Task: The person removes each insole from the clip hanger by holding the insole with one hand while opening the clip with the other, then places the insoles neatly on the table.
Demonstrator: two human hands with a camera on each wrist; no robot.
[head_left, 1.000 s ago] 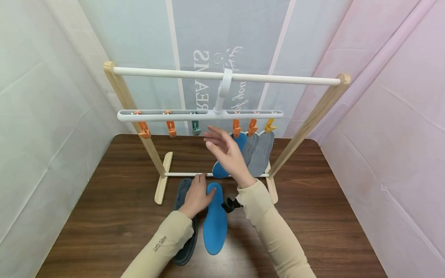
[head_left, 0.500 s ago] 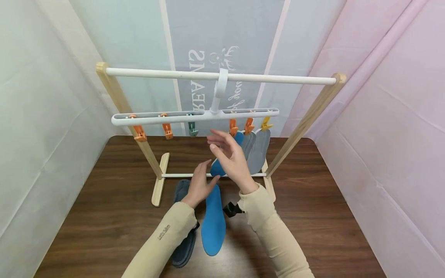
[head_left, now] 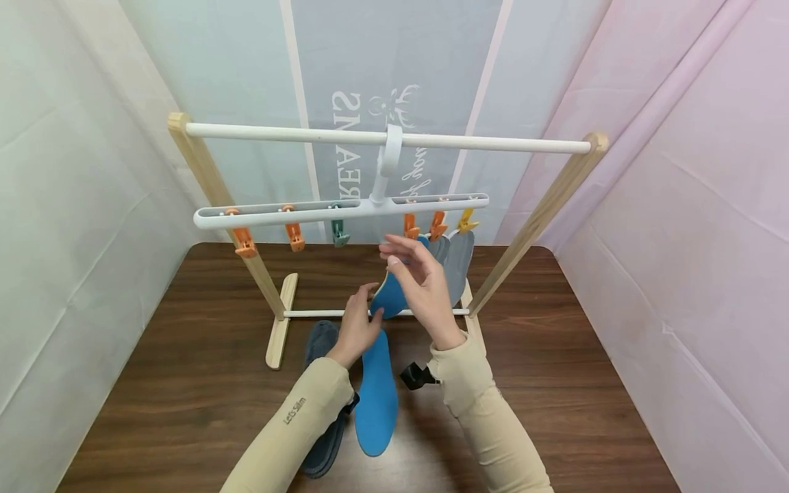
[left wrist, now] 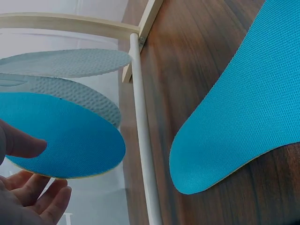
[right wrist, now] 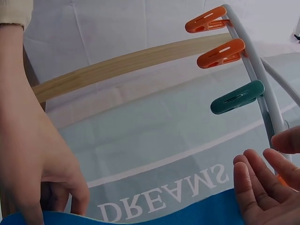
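A blue insole point(head_left: 390, 298) hangs from an orange clip point(head_left: 411, 226) on a white hanger point(head_left: 277, 217). My left hand point(head_left: 356, 327) pinches its lower end, thumb point(left wrist: 28, 144) on the blue face and fingers behind, as the left wrist view shows. My right hand point(head_left: 425, 291) is beside the insole's upper part, below the clip, fingers loosely bent and thumb apart, holding nothing. Two grey insoles point(head_left: 462, 267) hang to the right, under another orange clip point(head_left: 438, 226) and a yellow clip point(head_left: 467, 220). A second blue insole point(head_left: 377, 404) lies on the table below.
Dark grey fuzzy insoles point(head_left: 322, 455) lie stacked at the left, partly behind my left forearm. A wooden rack with a white top rod point(head_left: 265, 132) carries the hanger. Two orange clips point(head_left: 294, 236) and a green clip point(head_left: 339, 234) hang bare on its left half.
My left hand has risen from beside the blue insole on the table to the hanging one and now pinches its lower end. My right hand has shifted slightly right and down.
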